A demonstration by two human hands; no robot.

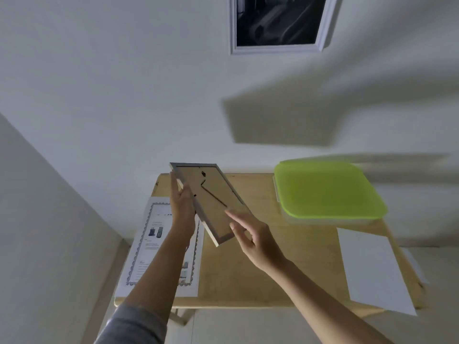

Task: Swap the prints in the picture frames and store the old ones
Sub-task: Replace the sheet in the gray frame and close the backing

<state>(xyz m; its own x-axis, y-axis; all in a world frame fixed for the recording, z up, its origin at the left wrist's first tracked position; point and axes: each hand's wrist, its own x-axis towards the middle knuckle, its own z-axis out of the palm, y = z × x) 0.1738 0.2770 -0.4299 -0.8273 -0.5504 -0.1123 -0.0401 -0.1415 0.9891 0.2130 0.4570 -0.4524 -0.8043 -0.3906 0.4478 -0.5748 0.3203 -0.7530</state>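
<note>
Wall frame (233, 26) at twelve. The surface (248, 269) carries a green-lidded box (327, 192) at two, printed sheet (154, 244) at eight and blank sheet (375, 266) at four. Your frame (213, 207) is aloft, back toward you. Left hand (182, 212) pinches its long edge, right hand (255, 242) spread, fingertip on the backing. Brace it, ease the clips; nothing's blocking.

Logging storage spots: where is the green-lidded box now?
Head view, right of centre: the box sits at the far right corner of the table, beyond the blank sheet.
</note>
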